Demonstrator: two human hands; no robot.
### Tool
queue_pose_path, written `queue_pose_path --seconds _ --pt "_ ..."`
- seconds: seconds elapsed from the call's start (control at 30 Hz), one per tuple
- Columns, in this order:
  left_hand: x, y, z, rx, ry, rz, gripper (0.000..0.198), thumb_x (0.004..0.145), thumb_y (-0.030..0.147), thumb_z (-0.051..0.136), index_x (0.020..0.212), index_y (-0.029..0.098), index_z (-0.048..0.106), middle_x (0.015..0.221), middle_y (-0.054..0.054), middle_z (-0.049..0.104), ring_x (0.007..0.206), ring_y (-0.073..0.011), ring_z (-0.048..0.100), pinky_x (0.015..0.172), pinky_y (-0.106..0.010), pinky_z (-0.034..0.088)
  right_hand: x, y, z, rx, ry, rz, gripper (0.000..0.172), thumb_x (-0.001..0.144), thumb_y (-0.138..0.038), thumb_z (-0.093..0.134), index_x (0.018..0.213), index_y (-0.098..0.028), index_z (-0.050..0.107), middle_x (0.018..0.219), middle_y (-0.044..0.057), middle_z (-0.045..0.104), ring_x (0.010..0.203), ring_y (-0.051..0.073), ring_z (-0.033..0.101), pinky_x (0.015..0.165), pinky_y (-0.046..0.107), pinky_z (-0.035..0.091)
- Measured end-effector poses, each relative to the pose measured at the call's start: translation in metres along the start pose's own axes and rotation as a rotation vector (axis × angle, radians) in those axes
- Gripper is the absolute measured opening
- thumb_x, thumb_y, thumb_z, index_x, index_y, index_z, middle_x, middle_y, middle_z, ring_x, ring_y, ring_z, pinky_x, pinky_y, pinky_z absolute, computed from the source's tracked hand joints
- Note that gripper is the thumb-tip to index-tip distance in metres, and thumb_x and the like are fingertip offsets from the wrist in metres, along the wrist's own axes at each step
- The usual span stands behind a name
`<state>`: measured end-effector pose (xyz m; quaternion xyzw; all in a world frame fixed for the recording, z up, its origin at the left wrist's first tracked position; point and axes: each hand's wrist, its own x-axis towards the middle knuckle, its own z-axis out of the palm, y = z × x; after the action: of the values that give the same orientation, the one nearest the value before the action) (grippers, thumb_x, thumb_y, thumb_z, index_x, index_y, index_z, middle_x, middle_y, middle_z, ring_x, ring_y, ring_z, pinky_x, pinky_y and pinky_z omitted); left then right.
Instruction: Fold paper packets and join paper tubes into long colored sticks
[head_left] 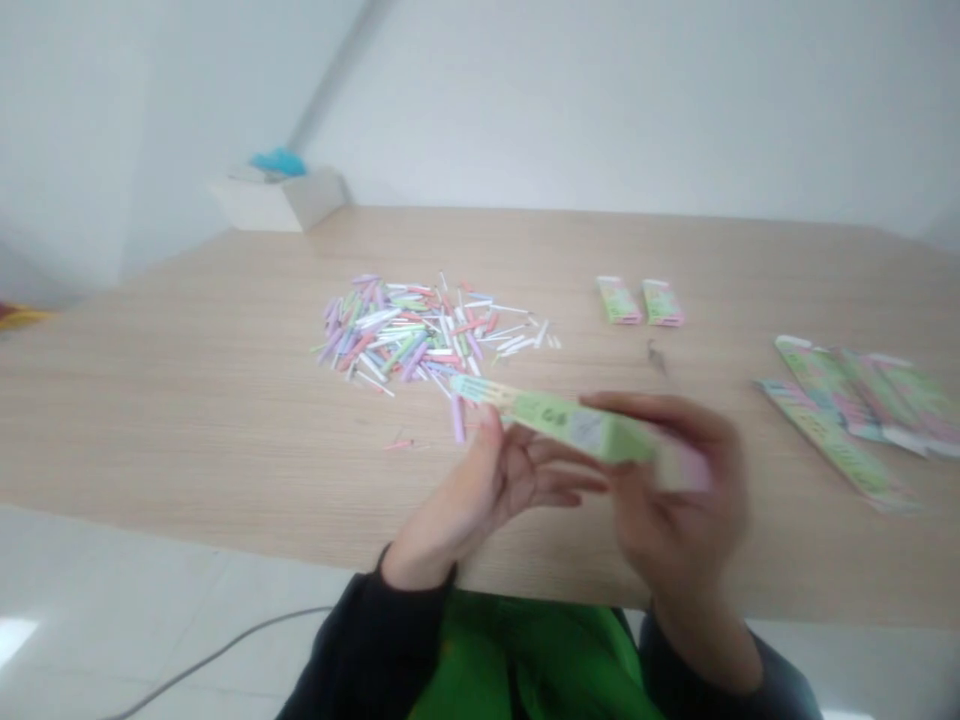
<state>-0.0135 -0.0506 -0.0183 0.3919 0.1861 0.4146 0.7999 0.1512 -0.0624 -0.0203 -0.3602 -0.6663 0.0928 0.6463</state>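
Green box (559,420): was long and slim, mostly light green. Showed a pale blue tip at the left end, then yellowish and peach stripes, then dark markings too blurred to read, then a greyish-white square patch. Turned pale and pink toward the right end, smeared by blur. Was held up over the near part of the worktop (187,400), slanted, with the tip pointing left, seen against the near edge of a pile of coloured sticks (405,335).

Was gripped near its right end by the right hand (679,515), fingers over the top, thumb on the near side. Was flanked underneath by the left hand (517,475), open, palm up, fingers loosely bent, thumb up by the striped part; cannot tell if touching.

Farther back, right of the pile: two small packets (619,302), green and pink, side by side. Far right: several flat packets (840,440), similar green and pink, partly overlapping.
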Motion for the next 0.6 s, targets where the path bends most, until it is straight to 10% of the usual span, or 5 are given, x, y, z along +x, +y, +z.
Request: queue_pose_path --seconds 0.07,0.13,0.27,0.4,0.6 --pt "-0.017 0.008 -0.01 0.4 -0.078 -0.03 0.059 0.096 0.066 0.055 0.109 0.013 0.076 0.092 -0.012 0.079 0.071 -0.0208 0.075 0.077 -0.035 0.059 0.013 0.0 -0.007 -0.02 0.17 0.005 0.043 0.091 -0.013 0.069 0.129 -0.033 0.061 0.119 0.006 0.058 0.098 0.021 0.065 0.083 0.037 0.059" --pt "-0.03 0.016 -0.017 0.634 0.161 0.263 0.034 0.104 0.044 0.056 0.097 0.018 0.078 0.073 -0.002 0.073 0.046 -0.0089 0.056 0.056 -0.025 0.05 0.021 -0.001 -0.013 0.018 0.176 -0.007 0.045 0.092 -0.018 0.071 0.131 -0.036 0.058 0.122 0.006 0.052 0.088 0.018 0.064 0.072 0.035 0.059" --pt "-0.028 0.01 -0.018 0.895 0.336 0.83 0.03 0.099 0.029 0.066 0.129 0.026 0.066 0.111 -0.005 0.072 0.102 -0.0186 0.068 0.089 -0.03 0.056 0.014 -0.005 -0.009 0.004 0.019 0.053 0.039 0.094 -0.022 0.071 0.126 -0.034 0.054 0.122 0.007 0.048 0.079 0.017 0.063 0.065 0.036 0.058" --pt "-0.009 -0.019 -0.013 1.07 0.273 0.932 0.046 0.098 0.027 0.067 0.142 0.028 0.054 0.128 -0.009 0.066 0.12 -0.0225 0.064 0.101 -0.037 0.055 -0.008 -0.001 0.01 -0.069 -0.177 0.088 0.02 0.096 -0.024 0.068 0.111 -0.029 0.055 0.089 0.002 0.052 0.068 0.018 0.057 0.067 0.038 0.056" --pt "0.0 -0.04 -0.017 0.953 0.637 1.04 0.026 0.101 0.02 0.063 0.126 0.026 0.061 0.111 -0.002 0.069 0.098 -0.0145 0.07 0.081 -0.024 0.057 -0.023 0.01 0.025 0.163 -0.146 0.231 0.04 0.095 -0.018 0.067 0.122 -0.033 0.042 0.096 -0.001 0.059 0.083 0.017 0.063 0.072 0.031 0.055"
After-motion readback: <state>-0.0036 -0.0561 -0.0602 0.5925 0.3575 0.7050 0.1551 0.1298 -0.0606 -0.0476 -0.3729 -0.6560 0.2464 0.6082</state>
